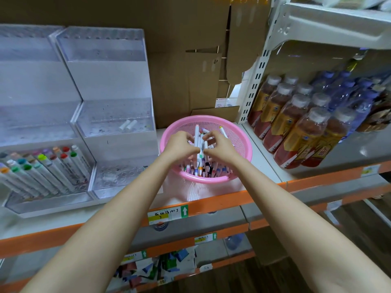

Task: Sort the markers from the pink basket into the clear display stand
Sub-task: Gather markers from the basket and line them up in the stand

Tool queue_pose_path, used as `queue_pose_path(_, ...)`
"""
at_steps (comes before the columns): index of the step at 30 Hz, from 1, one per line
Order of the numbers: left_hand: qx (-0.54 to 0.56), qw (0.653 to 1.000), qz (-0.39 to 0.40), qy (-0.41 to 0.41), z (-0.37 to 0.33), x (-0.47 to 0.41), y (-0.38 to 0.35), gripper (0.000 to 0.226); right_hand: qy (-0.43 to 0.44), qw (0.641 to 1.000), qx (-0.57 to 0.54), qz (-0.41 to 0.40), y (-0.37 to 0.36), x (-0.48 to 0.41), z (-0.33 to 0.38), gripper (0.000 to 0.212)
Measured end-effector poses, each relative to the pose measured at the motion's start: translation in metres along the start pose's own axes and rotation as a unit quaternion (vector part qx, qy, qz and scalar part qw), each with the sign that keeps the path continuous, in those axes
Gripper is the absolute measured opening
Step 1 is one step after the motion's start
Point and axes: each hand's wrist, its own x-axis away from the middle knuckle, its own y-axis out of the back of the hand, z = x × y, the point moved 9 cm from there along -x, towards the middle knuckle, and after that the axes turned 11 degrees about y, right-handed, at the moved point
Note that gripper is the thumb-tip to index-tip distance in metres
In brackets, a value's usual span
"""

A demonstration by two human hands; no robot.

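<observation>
STEP: gathering | left hand (181, 144) and right hand (219, 147) are together gripping a bunch of markers (198, 142) inside pink basket (245, 136) | ADVICE: aligning caps one way, holding few, before carrying to clear display stand (114, 81) at left.

Before you, a pink basket (190, 177) in fine mesh pattern holds white markers (198, 142) banded in many colours; the clear display stand (114, 81) shows frosted white; its racked markers (53, 166) are capped green, red, orange, teal and purple; the shelf edge (211, 203) runs orange; bottles (296, 132) show red-brown drink, yellow-and-red labels, white caps; blue-purple bottles (347, 92) behind; brown cardboard (179, 28).
</observation>
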Motion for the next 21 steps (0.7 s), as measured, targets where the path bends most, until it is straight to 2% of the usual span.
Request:
queue_pose_path(4,0.085,0.995,0.048,-0.021,-0.004,0.005,0.003,0.063,0.031,0.999,-0.040,-0.005,0.001,0.001,0.006,0.055)
queue_pose_path(7,0.100,0.993,0.057,-0.038,-0.010,0.010,0.007,0.072,0.035,0.997,-0.066,-0.034,0.004,0.001,0.008,0.059)
queue_pose_path(12,0.125,0.988,0.049,-0.071,-0.018,0.025,0.012,0.068,0.055,0.995,-0.052,-0.072,0.011,0.007,0.013,0.039)
queue_pose_path(17,0.129,0.983,-0.040,-0.124,-0.025,0.038,0.032,0.059,0.058,0.989,-0.106,-0.087,0.015,0.013,0.023,0.035)
queue_pose_path(21,0.080,0.972,-0.101,-0.195,-0.036,0.057,0.048,0.058,0.089,0.984,-0.106,-0.113,0.022,0.020,0.043,0.029)
